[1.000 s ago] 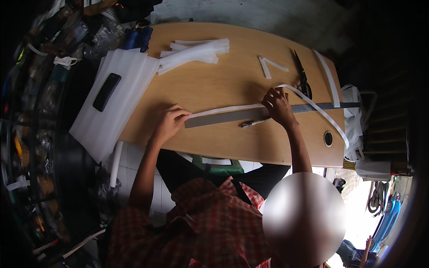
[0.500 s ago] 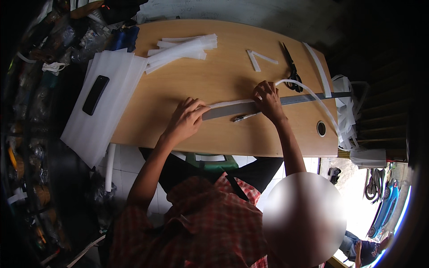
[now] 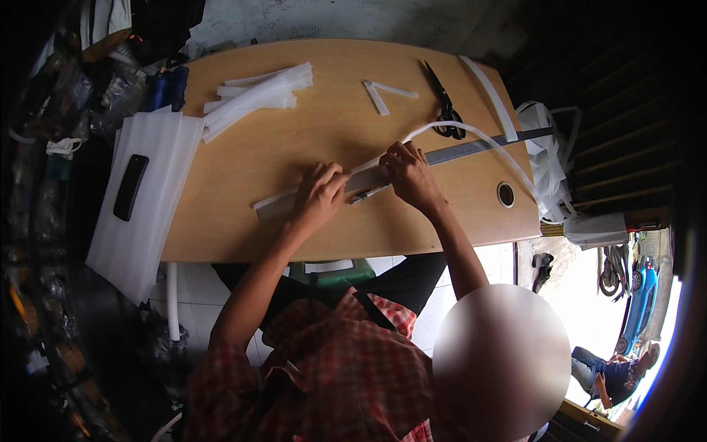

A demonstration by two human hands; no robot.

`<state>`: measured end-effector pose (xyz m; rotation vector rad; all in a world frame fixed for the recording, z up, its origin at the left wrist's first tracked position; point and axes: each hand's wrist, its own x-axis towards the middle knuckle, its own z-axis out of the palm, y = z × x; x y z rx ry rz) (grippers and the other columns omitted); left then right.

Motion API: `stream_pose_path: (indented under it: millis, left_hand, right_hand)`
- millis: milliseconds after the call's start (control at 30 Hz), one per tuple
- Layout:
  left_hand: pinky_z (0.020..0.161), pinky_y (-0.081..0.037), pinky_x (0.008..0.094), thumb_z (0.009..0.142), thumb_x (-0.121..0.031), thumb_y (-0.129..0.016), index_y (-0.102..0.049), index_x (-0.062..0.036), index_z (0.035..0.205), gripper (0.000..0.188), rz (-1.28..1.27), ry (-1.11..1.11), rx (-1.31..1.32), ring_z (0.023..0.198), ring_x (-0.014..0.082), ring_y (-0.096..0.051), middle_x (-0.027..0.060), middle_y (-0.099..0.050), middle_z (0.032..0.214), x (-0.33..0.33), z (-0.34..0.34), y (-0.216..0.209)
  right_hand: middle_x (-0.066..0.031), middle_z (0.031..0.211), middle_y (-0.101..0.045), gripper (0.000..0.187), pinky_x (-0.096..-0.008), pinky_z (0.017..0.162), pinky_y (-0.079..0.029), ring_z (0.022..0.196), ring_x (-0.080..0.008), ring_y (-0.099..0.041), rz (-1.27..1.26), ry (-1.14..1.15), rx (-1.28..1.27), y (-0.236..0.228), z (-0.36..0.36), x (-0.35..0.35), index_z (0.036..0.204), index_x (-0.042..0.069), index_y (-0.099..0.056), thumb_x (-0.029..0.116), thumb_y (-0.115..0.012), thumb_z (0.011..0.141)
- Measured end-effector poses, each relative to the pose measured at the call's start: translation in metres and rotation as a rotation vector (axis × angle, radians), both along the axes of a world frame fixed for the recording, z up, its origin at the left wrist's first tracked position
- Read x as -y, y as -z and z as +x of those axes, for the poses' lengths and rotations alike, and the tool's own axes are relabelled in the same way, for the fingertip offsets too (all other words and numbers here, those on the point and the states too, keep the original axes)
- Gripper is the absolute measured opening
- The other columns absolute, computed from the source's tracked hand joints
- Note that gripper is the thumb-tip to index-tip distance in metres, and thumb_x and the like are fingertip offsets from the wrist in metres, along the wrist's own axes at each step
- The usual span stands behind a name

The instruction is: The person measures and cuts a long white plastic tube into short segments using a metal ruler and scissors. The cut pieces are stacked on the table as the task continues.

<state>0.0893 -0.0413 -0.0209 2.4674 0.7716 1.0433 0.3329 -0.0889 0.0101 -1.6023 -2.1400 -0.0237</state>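
Note:
My left hand [image 3: 322, 193] is closed, fingertips together, on a narrow white strip [image 3: 366, 163] that looks like foam or tape. Close by on the right, my right hand [image 3: 414, 175] pinches the same strip, whose free length arcs rightward over the table to its right edge. Beneath both hands lies a flat greyish band [image 3: 276, 208], its left end showing past my left hand. On the right it lines up with a grey metal ruler [image 3: 471, 149]; whether they are one piece I cannot tell. A pen [image 3: 368, 194] lies just below, between the hands.
Black scissors [image 3: 444, 110] and two short white strips [image 3: 377, 99] lie beyond my hands. White foam strips [image 3: 258, 92] are piled far left. A black phone [image 3: 131, 188] rests on white foam sheets [image 3: 166, 173] overhanging the left edge. The wooden table [image 3: 221, 228] has a round hole [image 3: 505, 194].
My left hand has slid right along the strip, closer to my right hand, and the band's left end now shows. My right hand stays at about the same place. The whole view has shifted.

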Motion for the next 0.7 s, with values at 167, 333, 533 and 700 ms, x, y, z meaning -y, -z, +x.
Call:
stream_pose_path:
  millis: [167,333,533,700]
  left_hand:
    - [0.081,-0.05,0.0435,0.084,0.003,-0.069,-0.072,-0.0003,0.106,0.022,-0.006,0.011,-0.03,0.093,0.0305,-0.061,0.0095,-0.063,0.102,-0.002,0.0,-0.001]
    - [0.08,-0.051,0.0439,0.08,0.004,-0.072,-0.073,-0.0018,0.103,0.023,-0.008,-0.016,0.03,0.09,0.0297,-0.061,0.0083,-0.064,0.101,-0.002,0.001,0.0]
    - [0.083,-0.051,0.0449,0.082,0.001,-0.071,-0.073,-0.0026,0.104,0.022,-0.091,-0.035,0.043,0.095,0.0317,-0.062,0.009,-0.065,0.104,0.0,0.0,0.002]
    - [0.086,-0.05,0.0457,0.084,-0.002,-0.071,-0.071,-0.0028,0.107,0.023,-0.093,-0.039,-0.05,0.099,0.0346,-0.061,0.0113,-0.065,0.107,0.0,0.001,0.0]
  right_hand:
    - [-0.0075,0.109,-0.06,0.036,-0.0411,0.091,-0.049,0.108,-0.0285,-0.056,-0.173,-0.078,0.105,-0.006,0.006,0.036,0.112,0.008,-0.07,-0.002,-0.062,0.078]
    - [-0.0116,0.103,-0.057,0.009,-0.0406,0.082,-0.055,0.095,-0.0315,-0.062,0.005,-0.134,0.026,-0.011,0.014,0.04,0.092,0.002,-0.061,-0.002,-0.061,0.083]
    - [-0.0102,0.07,-0.06,0.029,-0.0343,0.057,-0.051,0.056,-0.0228,-0.062,-0.2,0.105,-0.89,-0.01,-0.012,0.027,0.092,-0.001,-0.053,0.023,-0.05,0.109]
    - [-0.0108,0.061,-0.061,0.046,-0.0328,0.055,-0.047,0.052,-0.018,-0.055,-0.072,0.169,-0.984,0.013,-0.046,0.001,0.073,-0.001,-0.056,0.028,-0.053,0.108]
